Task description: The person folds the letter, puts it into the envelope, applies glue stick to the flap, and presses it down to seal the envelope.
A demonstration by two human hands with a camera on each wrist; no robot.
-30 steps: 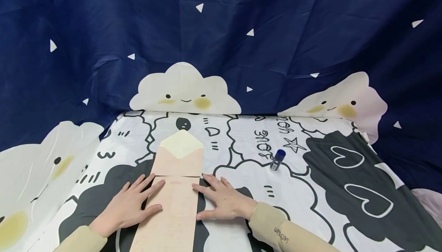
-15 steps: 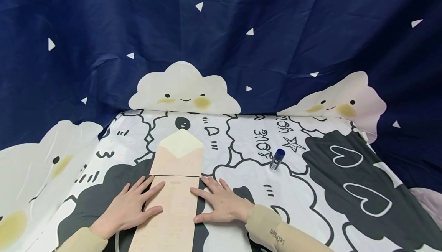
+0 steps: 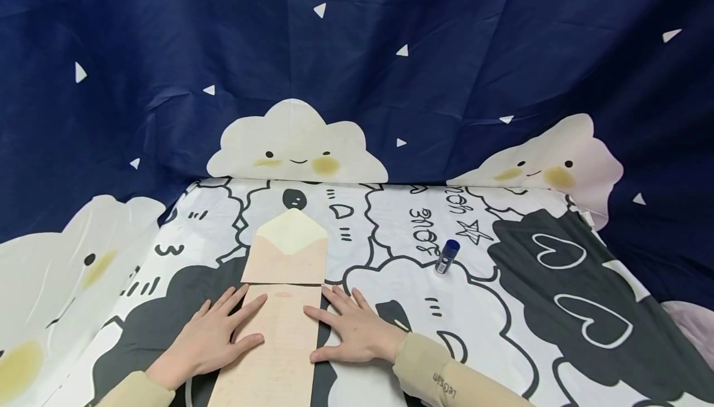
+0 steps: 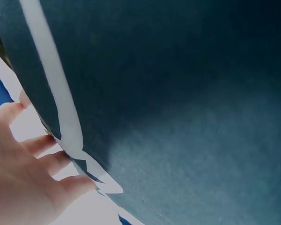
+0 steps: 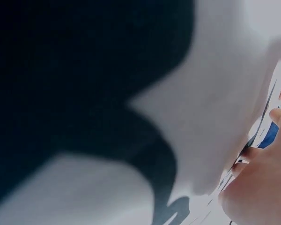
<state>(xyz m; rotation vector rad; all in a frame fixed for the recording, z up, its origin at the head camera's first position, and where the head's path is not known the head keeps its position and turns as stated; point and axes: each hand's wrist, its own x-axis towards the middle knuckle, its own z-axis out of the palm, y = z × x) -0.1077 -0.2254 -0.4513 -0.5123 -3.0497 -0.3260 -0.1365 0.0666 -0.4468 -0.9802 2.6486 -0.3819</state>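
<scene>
A long peach paper sheet (image 3: 273, 357) lies flat on the printed cloth, running off the bottom of the head view. Right beyond its far edge lies a peach envelope (image 3: 287, 267) with its cream flap unfolded and pointing away. My left hand (image 3: 214, 336) rests palm down at the sheet's left edge, fingers spread, thumb and index finger on the paper. Opposite, my right hand (image 3: 359, 329) lies spread at the right edge, its index fingertip and thumb on the paper. Each wrist view mostly shows cloth, with the left hand (image 4: 28, 173) and right hand (image 5: 262, 183) at the margins.
A blue glue stick (image 3: 447, 257) stands capped on the cloth, right of the envelope. Black and white cartoon shapes cover the tablecloth (image 3: 413, 283). Behind it hangs a navy curtain (image 3: 357, 60) with cloud faces and small white triangles.
My right hand has slid slightly left, and the sheet's right edge has shifted a little left with it. The left hand has stayed almost still; envelope and glue stick have not moved on the cloth.
</scene>
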